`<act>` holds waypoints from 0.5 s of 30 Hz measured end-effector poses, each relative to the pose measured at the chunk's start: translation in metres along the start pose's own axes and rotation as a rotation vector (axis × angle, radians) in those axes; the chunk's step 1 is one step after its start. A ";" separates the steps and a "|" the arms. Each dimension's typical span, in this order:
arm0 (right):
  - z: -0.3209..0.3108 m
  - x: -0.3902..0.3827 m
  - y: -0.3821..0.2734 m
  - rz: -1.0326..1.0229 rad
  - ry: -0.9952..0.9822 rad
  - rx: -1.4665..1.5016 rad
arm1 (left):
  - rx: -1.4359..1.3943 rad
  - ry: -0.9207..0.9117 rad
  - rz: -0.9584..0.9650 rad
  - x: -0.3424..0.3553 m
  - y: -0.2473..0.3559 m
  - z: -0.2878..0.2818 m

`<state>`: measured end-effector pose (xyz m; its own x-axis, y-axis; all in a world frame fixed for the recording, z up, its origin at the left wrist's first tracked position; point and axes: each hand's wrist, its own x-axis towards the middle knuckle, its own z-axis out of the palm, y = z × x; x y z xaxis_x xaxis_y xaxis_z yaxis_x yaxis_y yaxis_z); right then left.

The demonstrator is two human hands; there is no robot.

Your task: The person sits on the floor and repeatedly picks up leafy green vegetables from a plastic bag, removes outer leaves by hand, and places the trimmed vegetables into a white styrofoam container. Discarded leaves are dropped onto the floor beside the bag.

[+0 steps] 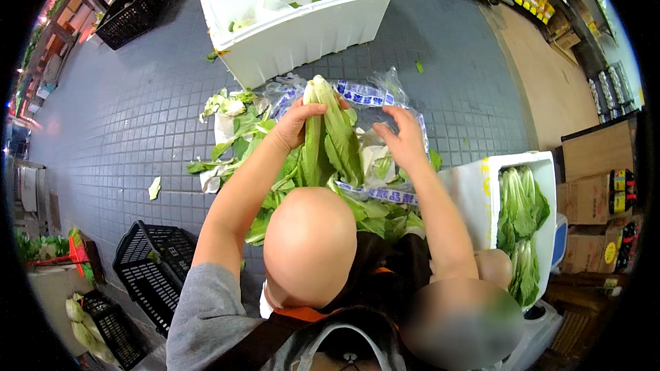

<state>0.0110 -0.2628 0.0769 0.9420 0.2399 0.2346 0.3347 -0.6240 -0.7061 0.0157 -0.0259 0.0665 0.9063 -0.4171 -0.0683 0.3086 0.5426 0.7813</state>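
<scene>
My left hand [301, 122] is closed round the pale stem end of long-leaf lettuce [333, 139], which looks like two heads side by side, stems up and green leaves hanging down. To its right, my right hand [404, 139] is open, thumb and fingers apart, with nothing in it. Beneath both hands, loose lettuce leaves [378, 218] lie heaped on the floor with a clear plastic bag [368, 93] printed in blue. More trimmed leaves [237, 124] and pale scraps spread beyond my left forearm.
A white foam box [295, 45] with a few leaves stands ahead. Another foam box [491, 185], at right, holds lettuce heads [524, 209]. Black crates [155, 268] stand at left, with a further black crate [130, 17] far left. Cardboard cartons [595, 199] line the right side.
</scene>
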 end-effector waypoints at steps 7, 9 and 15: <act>0.011 0.002 -0.053 0.005 -0.008 0.372 | -0.115 -0.078 0.062 0.005 0.011 0.038; 0.004 0.001 -0.042 0.045 0.020 0.456 | -0.121 -0.081 0.099 0.011 0.019 0.051; -0.008 -0.008 -0.026 0.120 -0.064 0.750 | 0.058 -0.065 0.004 0.024 0.027 0.072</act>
<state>-0.0049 -0.2549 0.0988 0.9600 0.2596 0.1048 0.1035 0.0188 -0.9945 0.0252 -0.0736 0.1302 0.8860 -0.4629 -0.0261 0.2862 0.5018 0.8163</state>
